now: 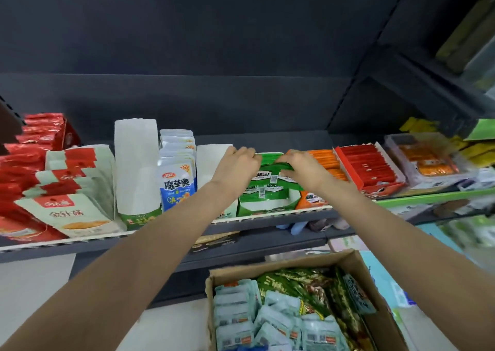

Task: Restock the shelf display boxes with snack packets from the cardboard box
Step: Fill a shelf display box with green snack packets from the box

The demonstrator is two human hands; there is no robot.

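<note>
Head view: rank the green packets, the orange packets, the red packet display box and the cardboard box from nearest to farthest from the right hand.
1. Green packets, in the right hand itself, centre shelf.
2. Orange packets, just right of that hand.
3. Red packet display box, farther right on the shelf.
4. Cardboard box, below the shelf, bottom right of the view.
</note>
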